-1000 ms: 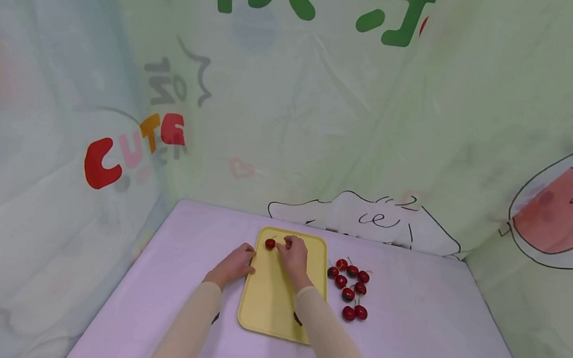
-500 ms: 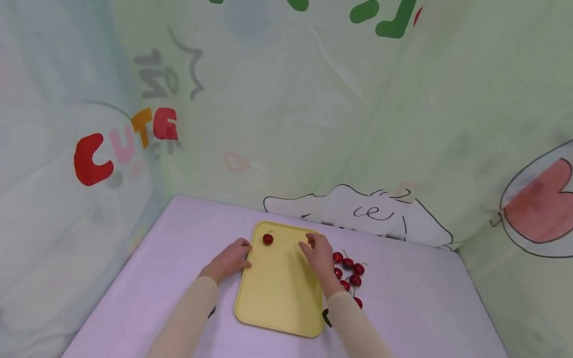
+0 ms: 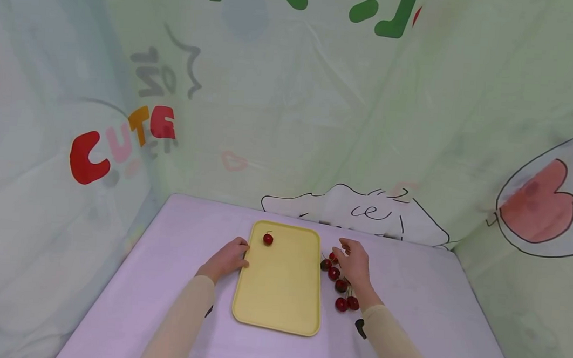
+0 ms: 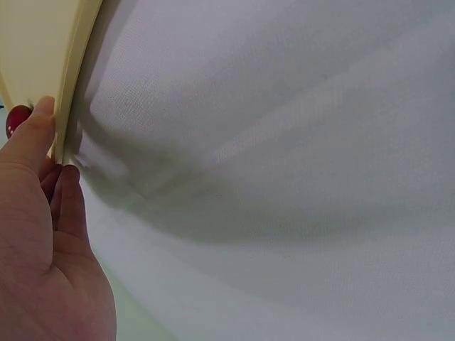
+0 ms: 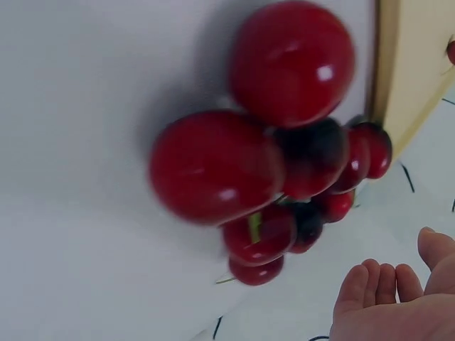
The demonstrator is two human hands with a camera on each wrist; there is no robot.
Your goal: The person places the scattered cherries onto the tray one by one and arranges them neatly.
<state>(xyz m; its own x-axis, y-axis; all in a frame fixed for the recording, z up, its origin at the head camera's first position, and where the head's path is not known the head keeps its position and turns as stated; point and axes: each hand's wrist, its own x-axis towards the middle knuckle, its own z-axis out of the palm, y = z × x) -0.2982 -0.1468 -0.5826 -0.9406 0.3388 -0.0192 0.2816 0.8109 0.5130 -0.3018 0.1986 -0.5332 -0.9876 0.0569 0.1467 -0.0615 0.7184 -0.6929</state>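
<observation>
Right hand [image 3: 355, 262] has shifted from the yellow, rectangular, plastic-looking tray [image 3: 280, 292] to the round, red cherries [image 3: 333, 273] beside it, fingers parted, empty. Left hand [image 3: 226, 258] pinches the tray's rim. Apparent step: reaching; picking calls for a fingertip pinch between crowding neighbours. One red cherry [image 3: 268, 239] lies inside, far left.

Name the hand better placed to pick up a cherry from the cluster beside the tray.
Probably the right hand: it looks empty and is right by the clustered cherries beside the tray. The left hand is farther off, across the tray, gripping its left edge.
</observation>
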